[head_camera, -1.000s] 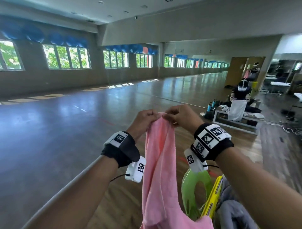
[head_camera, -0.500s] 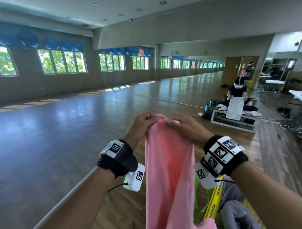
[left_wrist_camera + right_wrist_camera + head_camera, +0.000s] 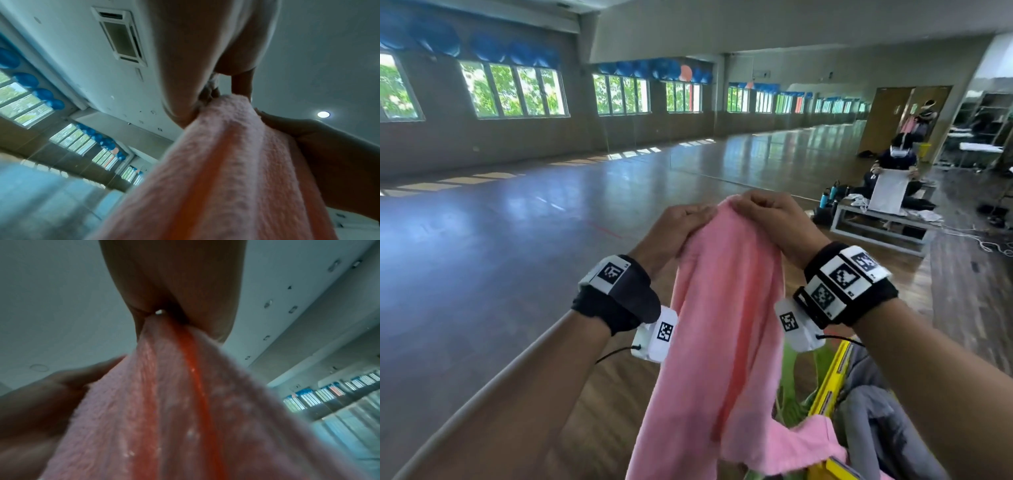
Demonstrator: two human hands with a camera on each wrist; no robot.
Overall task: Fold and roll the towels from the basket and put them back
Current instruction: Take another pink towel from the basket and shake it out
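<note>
Since the earlier frame, the soft pink terry towel (image 3: 726, 308) has been spread wider. Its top edge is pinched by left hand (image 3: 674, 233) and right hand (image 3: 774, 219), held aloft; corners should be found, pulled evenly.

Large hall, glossy wooden floor (image 3: 517, 240). Row of windows (image 3: 517, 92) along left wall, blue balloons (image 3: 493, 46) above them. Mirror wall (image 3: 774, 113) at far end. Low bench (image 3: 880, 222) at right, bottles (image 3: 828, 195) beside it, seated person (image 3: 893, 168) behind holding white sheet, possibly cloth. Ceiling vent (image 3: 121, 37) overhead.
</note>
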